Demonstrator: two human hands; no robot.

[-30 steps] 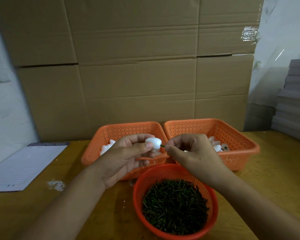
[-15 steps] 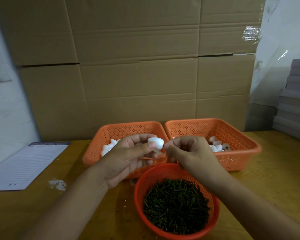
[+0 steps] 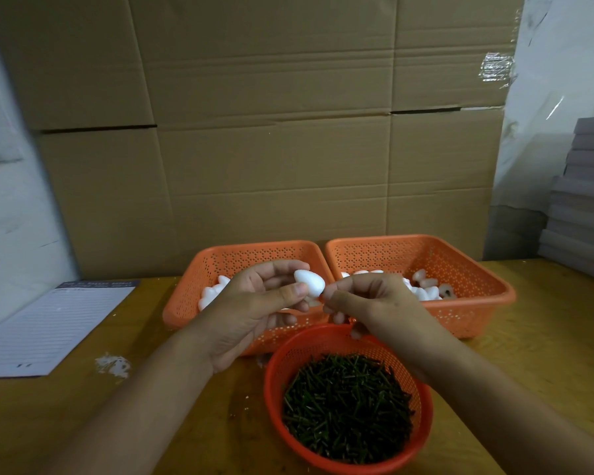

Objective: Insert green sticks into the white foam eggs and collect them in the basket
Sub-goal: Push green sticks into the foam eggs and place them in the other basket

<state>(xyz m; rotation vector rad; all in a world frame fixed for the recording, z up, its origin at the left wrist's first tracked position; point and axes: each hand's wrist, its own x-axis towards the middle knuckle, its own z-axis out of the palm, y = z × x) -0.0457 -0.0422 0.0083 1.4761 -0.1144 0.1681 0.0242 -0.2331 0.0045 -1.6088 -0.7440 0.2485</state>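
My left hand point(image 3: 254, 310) pinches a white foam egg point(image 3: 308, 282) between thumb and fingers, above the gap between the two rectangular baskets. My right hand point(image 3: 371, 303) has its thumb and forefinger pressed against the egg's pointed end; the green stick is hidden between them. A round red basket point(image 3: 278, 399) heaped with green sticks point(image 3: 347, 406) sits in front, below both hands. The left orange basket point(image 3: 199, 279) holds several white eggs point(image 3: 213, 293). The right orange basket point(image 3: 477, 279) holds several eggs as well point(image 3: 426, 289).
A lined paper pad point(image 3: 52, 327) lies at the left on the wooden table point(image 3: 546, 337). White foam crumbs point(image 3: 112, 365) lie near it. Cardboard boxes point(image 3: 271, 132) form a wall behind the baskets. A stack of grey boards point(image 3: 583, 193) stands at the right.
My right hand has closed in on the egg; the bit of green stick showing a second ago is now out of sight. The left hand has barely moved.
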